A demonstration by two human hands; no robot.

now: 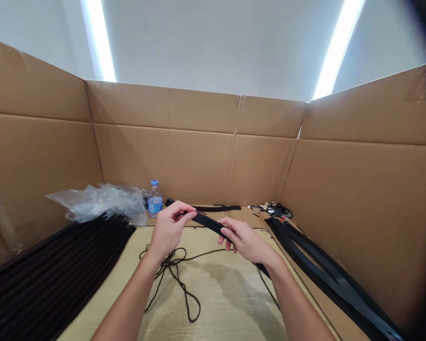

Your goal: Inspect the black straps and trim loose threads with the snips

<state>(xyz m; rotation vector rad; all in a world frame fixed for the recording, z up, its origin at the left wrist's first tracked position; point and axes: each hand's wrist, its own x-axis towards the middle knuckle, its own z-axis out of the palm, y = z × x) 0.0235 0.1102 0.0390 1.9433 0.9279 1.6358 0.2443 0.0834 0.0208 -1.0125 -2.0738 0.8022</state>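
A flat black strap (208, 222) is stretched between my two hands above the pale table top (230, 303). My left hand (173, 225) pinches it near its far left end, thumb against fingers. Farther along, my right hand (239, 236) grips the same strap with thumb on top and fingers curled beneath. Part of the strap passes behind my right wrist and shows again below it. Under my hands lies a loosely tangled thin black cord (177, 272), one line of it running right toward my right hand.
Many black strips (57, 274) lie side by side at left. Behind them are a crumpled clear plastic bag (106, 201) and a water bottle (155, 201). Long black straps (312, 255) run along the right, near small clutter (277, 210). Cardboard walls (184, 151) enclose the table.
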